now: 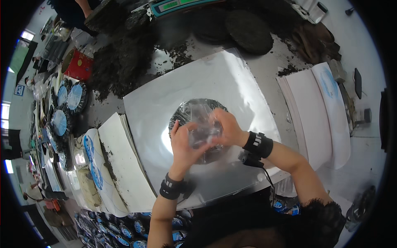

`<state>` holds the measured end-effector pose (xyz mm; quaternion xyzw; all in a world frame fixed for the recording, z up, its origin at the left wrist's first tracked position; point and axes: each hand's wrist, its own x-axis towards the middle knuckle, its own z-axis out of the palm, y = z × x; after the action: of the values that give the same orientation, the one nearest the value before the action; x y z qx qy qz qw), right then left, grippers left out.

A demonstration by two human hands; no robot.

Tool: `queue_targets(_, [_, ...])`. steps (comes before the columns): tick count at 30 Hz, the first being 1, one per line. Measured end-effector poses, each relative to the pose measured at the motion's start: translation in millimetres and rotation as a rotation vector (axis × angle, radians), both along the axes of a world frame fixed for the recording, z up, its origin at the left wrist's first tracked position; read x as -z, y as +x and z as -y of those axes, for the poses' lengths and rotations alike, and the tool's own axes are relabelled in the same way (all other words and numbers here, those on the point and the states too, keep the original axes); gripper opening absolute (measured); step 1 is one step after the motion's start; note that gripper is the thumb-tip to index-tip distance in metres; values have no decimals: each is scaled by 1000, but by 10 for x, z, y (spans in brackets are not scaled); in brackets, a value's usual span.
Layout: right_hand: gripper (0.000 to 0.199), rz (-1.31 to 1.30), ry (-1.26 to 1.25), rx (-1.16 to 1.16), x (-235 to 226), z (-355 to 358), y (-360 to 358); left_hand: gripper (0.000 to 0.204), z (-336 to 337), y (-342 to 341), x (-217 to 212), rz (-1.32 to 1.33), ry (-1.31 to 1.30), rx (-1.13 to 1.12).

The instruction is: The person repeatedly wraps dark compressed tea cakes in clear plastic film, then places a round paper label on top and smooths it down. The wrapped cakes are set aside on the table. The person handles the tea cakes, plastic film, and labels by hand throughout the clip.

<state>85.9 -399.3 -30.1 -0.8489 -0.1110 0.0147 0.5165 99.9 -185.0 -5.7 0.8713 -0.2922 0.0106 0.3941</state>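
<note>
A dark round cake (182,110) lies on a shiny metal sheet (235,82) right in front of me. Clear plastic film (199,111) covers it, bunched up over its middle. My left hand (184,142) is closed on the film from the left side. From the right, my right hand (229,127) pinches the same film, its fingers somewhat blurred. Both hands meet above the cake and hide its near part. Each wrist wears a black band.
Loose dark flakes (120,62) are heaped at the far left, near a red bucket (77,65). Bare dark discs (248,32) and a teal scale (175,6) stand at the back. Paper stacks (124,161) flank the sheet. Wrapped discs with blue labels (60,122) sit left. Another person's arm (84,6) reaches in.
</note>
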Motion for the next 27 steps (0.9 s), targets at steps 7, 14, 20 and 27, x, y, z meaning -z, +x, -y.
queue_targets(7, [61, 353, -178, 14, -49, -58, 49, 75, 139, 62, -95, 192, -136, -59])
queue_targets(14, [51, 554, -64, 426, -103, -763, -223, 52, 225, 74, -34, 250, 57, 51])
queue_targets(20, [50, 288, -348, 297, -588, -374, -621, 66, 240, 38, 70, 254, 172, 85])
queue_targets(27, [15, 12, -291, 42, -537, -165, -77, 103, 350, -38, -100, 181, 196, 165])
